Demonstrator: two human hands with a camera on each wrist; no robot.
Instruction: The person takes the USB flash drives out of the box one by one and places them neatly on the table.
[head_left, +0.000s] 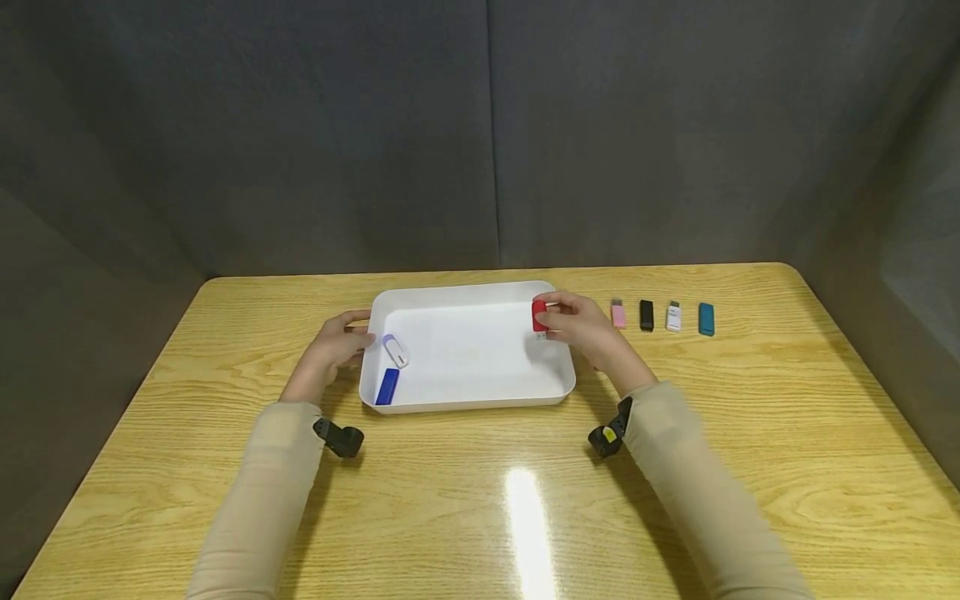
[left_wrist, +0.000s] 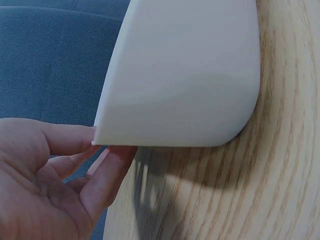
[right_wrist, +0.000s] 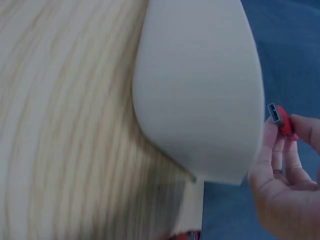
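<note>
My right hand pinches a red USB stick between thumb and fingers, over the right end of a white tray. The stick's metal plug is bare and points away from the fingers. At the tray's left side, my left hand holds the rim, its thumb at the edge and its fingers against the outer wall. Inside the tray, near that left end, lie a white and lavender USB stick and a blue USB stick.
Right of the tray, a row on the wooden table holds a pink USB stick, a black one, a white one and a teal one. Dark grey partitions stand behind and beside the table.
</note>
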